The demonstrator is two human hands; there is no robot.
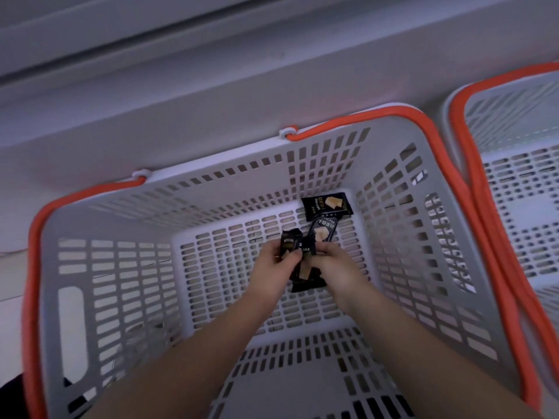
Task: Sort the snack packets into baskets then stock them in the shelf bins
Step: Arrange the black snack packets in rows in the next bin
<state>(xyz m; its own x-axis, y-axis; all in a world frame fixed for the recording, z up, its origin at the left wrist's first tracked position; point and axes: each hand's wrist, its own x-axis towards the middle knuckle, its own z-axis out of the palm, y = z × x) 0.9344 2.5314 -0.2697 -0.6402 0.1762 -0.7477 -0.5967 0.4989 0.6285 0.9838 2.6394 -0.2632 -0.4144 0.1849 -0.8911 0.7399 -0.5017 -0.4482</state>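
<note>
— What are the hands doing?

— Both reach down into the grey basket [121,297]. The left hand [273,269] has its fingers curled round a small black packet [289,244] that stands roughly upright, long axis pointing away from the person. The right hand [335,264] pinches a second black packet [308,248] at its top edge; that one hangs down between the two hands, long axis toward the person.

— Any writing?

— "CAKE" in pale letters on the pinched packet. The far packet [327,204], flat in the basket's far right corner with its long axis running left to right, reads "DRYCAKE" beside a picture of pale biscuit pieces. Another packet [323,231] lies just below it, angled, with pale characters I cannot read.

— Around it?

— Orange handles [423,122] lie along the rim. A second grey basket [520,182] sits just beside on the right, orange handles too.
</note>
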